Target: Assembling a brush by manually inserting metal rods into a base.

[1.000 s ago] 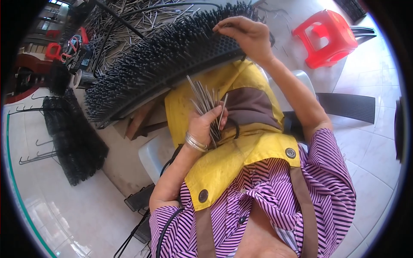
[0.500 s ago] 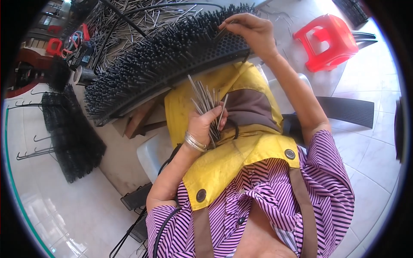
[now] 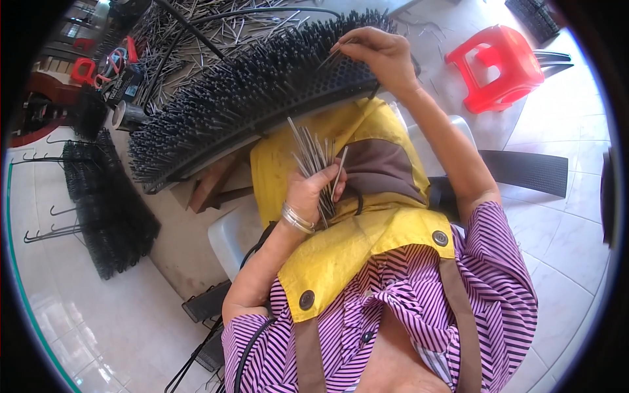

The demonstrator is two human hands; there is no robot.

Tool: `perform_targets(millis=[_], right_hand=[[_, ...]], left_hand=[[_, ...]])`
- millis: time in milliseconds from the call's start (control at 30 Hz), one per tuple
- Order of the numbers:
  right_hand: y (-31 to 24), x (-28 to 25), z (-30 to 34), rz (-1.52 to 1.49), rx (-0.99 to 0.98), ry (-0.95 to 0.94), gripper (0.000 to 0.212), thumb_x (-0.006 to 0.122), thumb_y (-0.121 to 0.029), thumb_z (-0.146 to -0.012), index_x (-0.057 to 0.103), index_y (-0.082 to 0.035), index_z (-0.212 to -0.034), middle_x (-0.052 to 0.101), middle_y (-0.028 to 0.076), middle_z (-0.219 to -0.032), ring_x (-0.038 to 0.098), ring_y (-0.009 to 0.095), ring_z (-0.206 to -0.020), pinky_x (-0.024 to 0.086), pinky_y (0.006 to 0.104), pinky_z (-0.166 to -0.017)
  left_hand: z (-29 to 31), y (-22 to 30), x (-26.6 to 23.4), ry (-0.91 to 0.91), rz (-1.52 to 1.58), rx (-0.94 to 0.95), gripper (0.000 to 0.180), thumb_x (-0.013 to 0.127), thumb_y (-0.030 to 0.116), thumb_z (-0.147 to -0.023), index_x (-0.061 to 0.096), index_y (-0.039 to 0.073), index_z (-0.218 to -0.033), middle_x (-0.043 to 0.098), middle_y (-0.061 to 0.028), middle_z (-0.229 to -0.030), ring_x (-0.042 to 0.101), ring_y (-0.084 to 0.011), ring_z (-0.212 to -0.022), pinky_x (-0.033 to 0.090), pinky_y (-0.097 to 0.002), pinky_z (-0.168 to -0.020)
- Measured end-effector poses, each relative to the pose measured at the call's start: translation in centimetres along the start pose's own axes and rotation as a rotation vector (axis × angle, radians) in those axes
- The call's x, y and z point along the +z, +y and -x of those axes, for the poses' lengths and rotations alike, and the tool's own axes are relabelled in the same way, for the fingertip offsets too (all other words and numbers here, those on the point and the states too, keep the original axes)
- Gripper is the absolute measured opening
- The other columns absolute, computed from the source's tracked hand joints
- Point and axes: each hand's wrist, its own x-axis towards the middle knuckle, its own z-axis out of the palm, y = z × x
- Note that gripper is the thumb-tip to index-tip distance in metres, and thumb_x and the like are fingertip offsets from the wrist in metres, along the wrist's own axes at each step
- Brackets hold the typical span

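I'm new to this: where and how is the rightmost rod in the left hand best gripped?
Probably pinch the rod near its upper end, coming from the right: that end sticks out above the left hand and leans away from the other rods.

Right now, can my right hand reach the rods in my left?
Probably yes: the rods stick out uncovered above your left hand, though your right hand seems to pinch another thin rod.

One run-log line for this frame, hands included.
left hand: grips bundle of metal rods | right hand: pinches thin rod near black perforated panel | nearby: red stool
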Motion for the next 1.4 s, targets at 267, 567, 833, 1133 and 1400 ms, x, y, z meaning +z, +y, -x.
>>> perform_targets(millis=[267, 567, 833, 1133, 1400], right_hand=[[0.6, -0.8, 0.3, -0.038, 0.124, 0.026, 0.009, 0.055, 0.001, -0.078, 0.06, 0.003, -0.085, 0.063, 0.008, -0.082, 0.059, 0.01, -0.072, 0.048, 0.0211, -0.066], [1.5, -2.0, -0.8, -0.057, 0.102, -0.098, 0.006, 0.055, 0.002, -0.078, 0.059, 0.003, -0.082, 0.063, 0.009, -0.083, 0.059, 0.013, -0.075, 0.049, 0.0229, -0.068], [0.7, -0.1, -0.4, 0.132, -0.149, -0.233, 0.009, 0.063, -0.005, -0.069, 0.058, 0.0, -0.075, 0.057, 0.011, -0.066, 0.058, 0.019, -0.061, 0.046, 0.0278, -0.059], [-0.1, 3.6, -1.0, 0.584, -0.165, -0.284, 0.014, 0.058, -0.013, -0.072, 0.053, 0.0, -0.072, 0.054, 0.018, -0.065, 0.054, 0.035, -0.067, 0.043, 0.0406, -0.061], [0.0, 4.6, -1.1, 0.644, -0.141, -0.198, 0.012, 0.058, -0.009, -0.069, 0.052, 0.0, -0.074, 0.054, 0.018, -0.068, 0.054, 0.036, -0.068, 0.042, 0.0417, -0.06]], left_hand=[[0.3, -0.2, -0.2, 0.0, -0.004, 0.001, 0.019, 0.059, 0.009, -0.076, 0.053, -0.002, -0.091, 0.057, -0.0117, -0.071, 0.051, -0.0164, -0.053, 0.04, -0.0241, -0.044], [-0.8, 0.3, 0.3, 0.02, -0.08, -0.008, 0.019, 0.058, 0.011, -0.075, 0.054, -0.001, -0.088, 0.057, -0.0074, -0.066, 0.051, -0.013, -0.051, 0.04, -0.023, -0.044], [-0.1, -0.3, -0.1, 0.04, -0.119, 0.001, 0.01, 0.056, 0.009, -0.074, 0.053, 0.0, -0.075, 0.054, -0.0081, -0.061, 0.05, -0.0151, -0.046, 0.038, -0.0245, -0.041], [-0.3, -0.5, -1.0, -0.018, 0.002, 0.026, 0.01, 0.054, 0.001, -0.077, 0.05, -0.003, -0.085, 0.056, -0.0125, -0.066, 0.052, -0.0193, -0.05, 0.042, -0.0278, -0.043], [-0.7, -0.2, -1.1, -0.048, 0.017, 0.036, 0.011, 0.054, 0.002, -0.077, 0.051, -0.002, -0.087, 0.057, -0.0122, -0.068, 0.052, -0.02, -0.051, 0.041, -0.0283, -0.043]])
